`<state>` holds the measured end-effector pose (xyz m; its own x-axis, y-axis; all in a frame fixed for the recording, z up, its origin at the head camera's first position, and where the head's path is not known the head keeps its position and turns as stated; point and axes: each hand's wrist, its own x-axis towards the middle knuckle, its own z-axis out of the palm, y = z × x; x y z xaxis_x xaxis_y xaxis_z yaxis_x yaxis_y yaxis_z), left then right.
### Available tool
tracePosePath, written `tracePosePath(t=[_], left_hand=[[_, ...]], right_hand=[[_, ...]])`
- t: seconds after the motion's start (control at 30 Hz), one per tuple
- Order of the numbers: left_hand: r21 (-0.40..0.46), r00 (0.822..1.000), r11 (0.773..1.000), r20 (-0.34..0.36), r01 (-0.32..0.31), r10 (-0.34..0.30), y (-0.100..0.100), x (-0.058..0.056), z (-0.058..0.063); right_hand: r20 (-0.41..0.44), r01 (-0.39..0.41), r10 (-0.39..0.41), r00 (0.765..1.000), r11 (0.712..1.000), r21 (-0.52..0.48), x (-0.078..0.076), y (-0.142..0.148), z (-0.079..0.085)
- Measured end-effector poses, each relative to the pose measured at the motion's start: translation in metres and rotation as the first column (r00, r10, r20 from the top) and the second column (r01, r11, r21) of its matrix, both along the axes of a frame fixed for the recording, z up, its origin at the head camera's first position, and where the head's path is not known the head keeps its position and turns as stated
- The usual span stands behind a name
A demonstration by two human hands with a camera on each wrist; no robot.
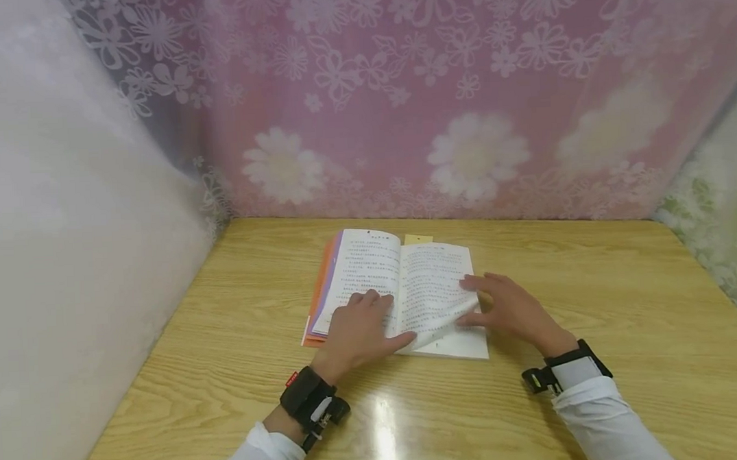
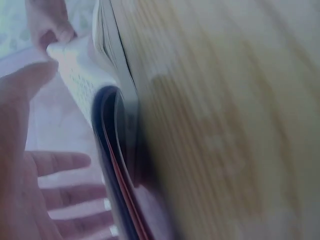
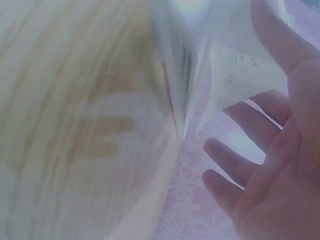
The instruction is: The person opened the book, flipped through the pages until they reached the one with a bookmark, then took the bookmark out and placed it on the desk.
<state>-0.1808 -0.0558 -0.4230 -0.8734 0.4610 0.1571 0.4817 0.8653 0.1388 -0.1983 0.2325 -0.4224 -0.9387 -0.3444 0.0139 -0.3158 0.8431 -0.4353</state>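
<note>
An open book (image 1: 370, 264) with printed white pages lies on the wooden table, orange and purple cover edges showing at its left. The left hand (image 1: 358, 332) rests over the lower left page, its thumb stretched across the fold. In the left wrist view the fingers of that left hand (image 2: 37, 175) are spread and fairly straight. At the right edge, the right hand (image 1: 510, 309) holds a lifted page (image 1: 443, 319) between thumb and fingers; its lower corner curls up. In the right wrist view the page (image 3: 245, 70) passes between the thumb and forefingers of the right hand (image 3: 280, 150).
A yellow tab (image 1: 418, 239) sticks out behind the book's top edge. The wooden table (image 1: 226, 373) extends around it. A pink flowered curtain (image 1: 376, 133) hangs along the back, with a pale cloth (image 1: 66, 236) at the left. Each wrist wears a black strap with a camera.
</note>
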Motion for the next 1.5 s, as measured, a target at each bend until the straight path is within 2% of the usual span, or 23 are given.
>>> tracePosePath(t=[0.07, 0.17, 0.37, 0.5, 0.63, 0.73, 0.8, 0.9, 1.07, 1.17, 1.23, 1.37, 1.5], left_hand=[[-0.019, 1.000, 1.000, 0.005, -0.025, 0.025, 0.006, 0.001, 0.001], [-0.043, 0.999, 0.998, -0.024, -0.042, 0.041, 0.015, 0.002, 0.004], [-0.145, 0.992, 0.989, -0.122, 0.005, -0.023, 0.030, -0.001, 0.009], [-0.194, 0.993, 0.981, -0.106, 0.024, -0.045, 0.035, -0.001, 0.009], [-0.206, 0.995, 0.978, -0.085, 0.025, -0.043, 0.035, 0.001, 0.007], [-0.135, 0.997, 0.990, -0.067, 0.026, -0.035, 0.031, 0.002, 0.002], [-0.050, 0.998, 0.998, -0.050, 0.024, -0.027, 0.027, 0.003, 0.000], [0.066, 0.999, 0.998, -0.048, 0.012, -0.009, 0.018, 0.004, -0.003], [0.201, 0.988, 0.979, -0.148, -0.018, 0.048, 0.003, 0.004, -0.002], [0.237, 0.971, 0.971, -0.219, -0.041, 0.095, -0.005, 0.003, -0.001], [0.250, 0.963, 0.966, -0.236, -0.068, 0.129, -0.010, 0.002, -0.001], [0.307, 0.955, 0.939, -0.197, -0.153, 0.220, -0.020, -0.001, -0.001], [0.321, 0.954, 0.915, -0.089, -0.245, 0.287, -0.032, -0.004, -0.002]], right_hand=[[-0.036, -0.011, 0.010, 0.999, 0.999, -0.032, -0.001, -0.002, 0.002], [-0.082, -0.021, 0.015, 0.997, 0.997, -0.077, -0.003, -0.005, 0.006], [-0.183, -0.015, -0.002, 0.983, 0.996, -0.092, -0.003, -0.010, 0.014], [-0.253, -0.037, 0.006, 0.967, 0.992, -0.120, 0.000, -0.015, 0.020], [-0.268, -0.051, 0.012, 0.963, 0.989, -0.141, 0.003, -0.017, 0.021], [-0.248, -0.044, 0.004, 0.969, 0.987, -0.155, 0.004, -0.015, 0.021], [-0.217, -0.030, -0.006, 0.976, 0.986, -0.165, 0.006, -0.012, 0.019], [-0.155, -0.001, -0.025, 0.988, 0.986, -0.168, 0.008, -0.008, 0.018], [-0.055, 0.022, -0.030, 0.998, 0.991, -0.130, 0.010, -0.002, 0.013], [-0.016, 0.014, -0.016, 1.000, 0.995, -0.097, 0.011, 0.001, 0.008], [0.007, 0.017, -0.017, 1.000, 0.996, -0.085, 0.012, 0.003, 0.005], [0.041, 0.028, -0.026, 0.999, 0.997, -0.065, 0.012, 0.005, 0.000], [0.062, 0.036, -0.031, 0.998, 0.996, -0.077, 0.012, 0.006, -0.003]])
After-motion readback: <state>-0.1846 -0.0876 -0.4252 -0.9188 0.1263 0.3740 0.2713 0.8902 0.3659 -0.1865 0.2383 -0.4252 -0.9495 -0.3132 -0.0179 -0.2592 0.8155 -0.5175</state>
